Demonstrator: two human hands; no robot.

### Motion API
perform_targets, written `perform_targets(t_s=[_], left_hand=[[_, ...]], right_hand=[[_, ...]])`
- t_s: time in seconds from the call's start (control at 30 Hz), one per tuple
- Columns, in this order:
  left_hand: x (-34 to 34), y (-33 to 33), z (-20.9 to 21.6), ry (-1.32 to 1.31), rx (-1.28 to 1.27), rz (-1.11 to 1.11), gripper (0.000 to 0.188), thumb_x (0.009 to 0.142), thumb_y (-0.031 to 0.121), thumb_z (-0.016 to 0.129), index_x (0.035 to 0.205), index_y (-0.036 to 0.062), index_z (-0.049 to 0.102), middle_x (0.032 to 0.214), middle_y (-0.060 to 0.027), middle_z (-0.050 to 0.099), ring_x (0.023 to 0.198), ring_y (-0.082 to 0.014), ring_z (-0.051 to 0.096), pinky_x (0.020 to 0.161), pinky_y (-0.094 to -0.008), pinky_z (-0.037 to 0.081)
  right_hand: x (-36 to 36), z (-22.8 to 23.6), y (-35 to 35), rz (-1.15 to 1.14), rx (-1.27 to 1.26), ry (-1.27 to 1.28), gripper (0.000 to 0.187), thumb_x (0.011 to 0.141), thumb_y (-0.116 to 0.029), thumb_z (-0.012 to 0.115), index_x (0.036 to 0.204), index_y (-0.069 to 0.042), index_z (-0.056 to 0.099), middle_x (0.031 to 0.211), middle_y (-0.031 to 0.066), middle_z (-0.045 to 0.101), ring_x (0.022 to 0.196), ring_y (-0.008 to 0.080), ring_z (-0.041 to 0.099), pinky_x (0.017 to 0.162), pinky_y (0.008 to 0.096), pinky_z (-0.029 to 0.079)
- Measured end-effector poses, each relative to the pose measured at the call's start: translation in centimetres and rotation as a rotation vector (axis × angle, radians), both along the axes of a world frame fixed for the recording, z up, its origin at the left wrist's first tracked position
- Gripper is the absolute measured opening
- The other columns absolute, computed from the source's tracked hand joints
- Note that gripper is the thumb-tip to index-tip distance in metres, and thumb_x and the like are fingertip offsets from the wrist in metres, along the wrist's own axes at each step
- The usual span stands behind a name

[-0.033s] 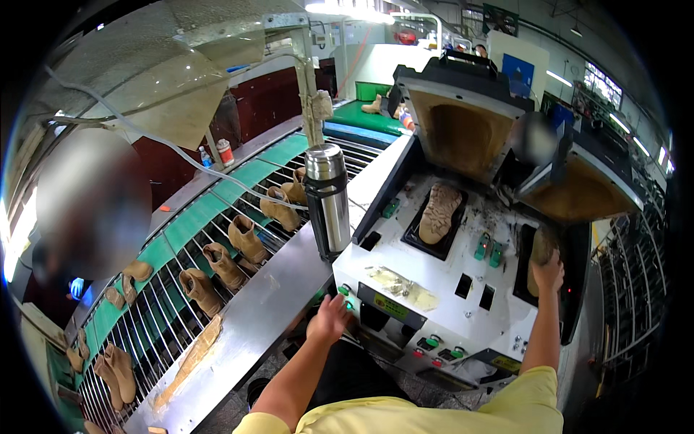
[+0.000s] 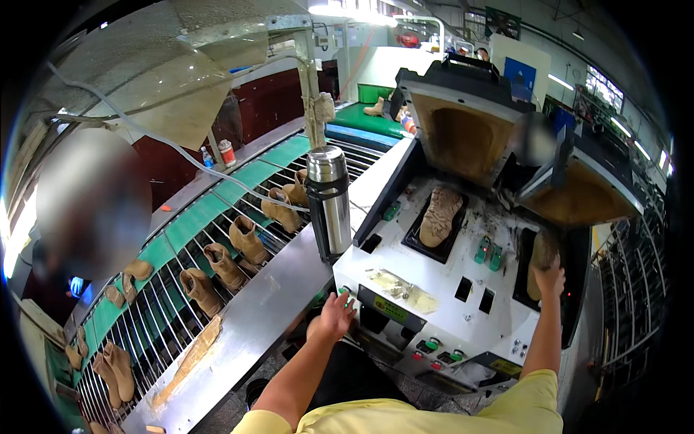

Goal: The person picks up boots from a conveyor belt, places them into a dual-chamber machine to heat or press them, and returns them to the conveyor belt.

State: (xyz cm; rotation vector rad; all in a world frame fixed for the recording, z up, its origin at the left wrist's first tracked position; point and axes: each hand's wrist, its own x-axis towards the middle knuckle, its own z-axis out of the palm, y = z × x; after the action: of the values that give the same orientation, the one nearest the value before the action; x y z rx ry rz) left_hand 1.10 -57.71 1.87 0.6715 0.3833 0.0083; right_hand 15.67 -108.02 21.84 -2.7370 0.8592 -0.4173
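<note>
My right hand (image 2: pixel 551 279) closes round the near end of a tan boot (image 2: pixel 539 269), which lies sole up in the right-hand bay of a white pressing machine (image 2: pixel 412 272). My left hand (image 2: pixel 335 317) hovers by the green button (image 2: pixel 346 291) at the machine's front left corner, fingers apart and holding nothing. Whether a fingertip touches the button I cannot tell. In the left bay rests another boot (image 2: pixel 441 216) with its ridged sole up. Both padded lids, the left one (image 2: pixel 463 134) and the right one (image 2: pixel 578 189), are raised.
Left of the machine runs a roller conveyor (image 2: pixel 170 312) carrying several tan boots (image 2: pixel 199 291). A steel thermos (image 2: pixel 329 206) stands on its metal ledge (image 2: pixel 253 304) beside the machine. A grey cable (image 2: pixel 163 139) hangs across the conveyor. Dark racks (image 2: pixel 632 289) stand at the right.
My left hand has shifted slightly right and its fingers look more spread beside the button. My right hand stays on the boot, almost unmoved.
</note>
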Motion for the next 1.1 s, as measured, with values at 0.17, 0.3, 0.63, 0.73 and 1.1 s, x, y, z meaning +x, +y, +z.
perform_targets(t_s=[0.17,0.3,0.63,0.73,1.1], left_hand=[[-1.3,0.8,-0.6,0.048,0.064,-0.026,0.059,0.097,0.042,0.037,0.139,0.0011,0.035,0.143,-0.013,0.04,0.127,-0.0292,0.041,0.109,-0.0436,0.027],[-6.0,5.8,-3.7,0.148,0.305,0.268,0.031,0.089,0.019,0.046,0.11,-0.0018,0.055,0.094,-0.015,0.063,0.082,-0.0252,0.061,0.076,-0.0359,0.05],[-23.7,18.7,-7.2,0.282,0.527,0.922,0.014,0.09,0.012,0.052,0.089,0.0004,0.058,0.068,-0.0094,0.06,0.055,-0.0165,0.058,0.051,-0.0276,0.051],[-24.0,19.0,-7.4,0.123,0.317,1.006,0.013,0.092,0.009,0.049,0.091,-0.0003,0.057,0.071,-0.012,0.061,0.059,-0.0191,0.06,0.055,-0.0288,0.053],[-19.8,13.1,-6.1,0.3,0.629,0.598,0.011,0.087,0.007,0.053,0.092,0.0016,0.062,0.074,-0.0076,0.062,0.063,-0.0135,0.057,0.06,-0.0268,0.049]], right_hand=[[3.6,-5.0,-8.8,0.097,0.199,0.072,0.104,0.063,-0.042,0.076,0.148,-0.023,0.018,0.135,0.0227,0.043,0.12,0.0419,0.046,0.1,0.0466,0.039],[5.3,-5.7,-11.7,0.249,0.239,0.067,0.095,0.058,-0.025,0.073,0.142,-0.007,0.03,0.125,0.0256,0.053,0.118,0.0377,0.05,0.097,0.0397,0.041],[-0.5,1.3,-4.0,0.053,0.105,-0.087,0.092,0.066,-0.03,0.067,0.144,-0.004,0.026,0.128,0.0229,0.051,0.117,0.0372,0.051,0.096,0.0451,0.041],[-5.1,-3.3,-4.5,-0.063,0.022,-0.369,0.086,0.077,-0.044,0.065,0.146,-0.009,0.025,0.136,0.0203,0.044,0.119,0.0397,0.047,0.097,0.047,0.041],[-14.0,-11.0,-2.7,0.329,0.711,-0.956,0.068,0.078,-0.022,0.075,0.131,0.005,0.04,0.131,0.0176,0.049,0.115,0.0307,0.052,0.098,0.0417,0.043]])
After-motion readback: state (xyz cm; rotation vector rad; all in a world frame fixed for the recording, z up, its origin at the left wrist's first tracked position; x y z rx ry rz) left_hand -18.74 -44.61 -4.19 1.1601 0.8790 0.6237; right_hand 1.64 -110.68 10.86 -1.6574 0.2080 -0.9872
